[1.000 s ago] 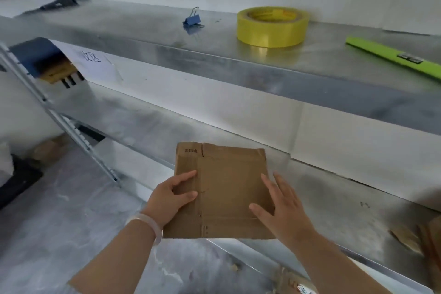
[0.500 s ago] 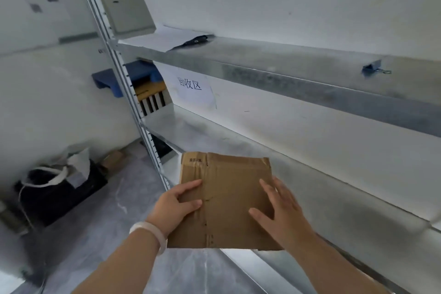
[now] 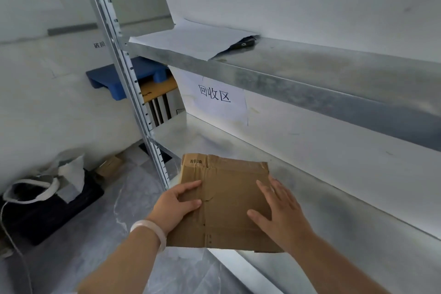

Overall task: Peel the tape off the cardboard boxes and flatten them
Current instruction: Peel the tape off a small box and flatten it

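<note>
Shelf label now nearer; left hand still grips flattened box, right hand lies flat atop

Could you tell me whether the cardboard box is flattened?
Flattened: the cardboard box is one thin sheet, left hand gripping, right hand resting on it.

The flattened box nears the paper sign
View swings left; the sign now stands just beyond the box, and the tape roll and clip are gone from sight.

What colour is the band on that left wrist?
The wristband is pale pinkish white; head view.
</note>
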The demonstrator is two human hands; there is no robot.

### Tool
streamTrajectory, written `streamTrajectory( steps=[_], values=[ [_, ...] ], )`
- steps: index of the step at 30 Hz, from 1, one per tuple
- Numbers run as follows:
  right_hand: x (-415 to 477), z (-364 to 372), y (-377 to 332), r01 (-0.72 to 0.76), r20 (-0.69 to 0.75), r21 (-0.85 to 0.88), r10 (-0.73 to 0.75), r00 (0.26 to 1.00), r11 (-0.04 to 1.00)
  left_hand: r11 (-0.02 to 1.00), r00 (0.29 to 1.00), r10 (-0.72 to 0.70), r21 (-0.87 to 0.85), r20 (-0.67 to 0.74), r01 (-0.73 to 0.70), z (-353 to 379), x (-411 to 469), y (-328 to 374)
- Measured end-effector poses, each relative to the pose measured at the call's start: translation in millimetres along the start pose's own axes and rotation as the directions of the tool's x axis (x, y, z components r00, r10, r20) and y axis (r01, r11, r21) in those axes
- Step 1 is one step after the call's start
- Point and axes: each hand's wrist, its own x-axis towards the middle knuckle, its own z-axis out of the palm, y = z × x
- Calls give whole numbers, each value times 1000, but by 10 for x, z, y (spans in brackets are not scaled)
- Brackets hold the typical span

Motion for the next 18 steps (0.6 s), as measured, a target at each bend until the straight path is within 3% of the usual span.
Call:
streamTrajectory(
  steps=[10, 18],
  values=[
    [1359, 197, -279, -58, -2, -33, 58, 998, 998, 991, 998, -49, 126, 41, 44, -711, 1406, 118],
    [1911, 461, -644, -240, 15, -95, 243, 970, 966, 976, 971, -62, 218, 231, 11, -1332, 2590, 81]
  ],
)
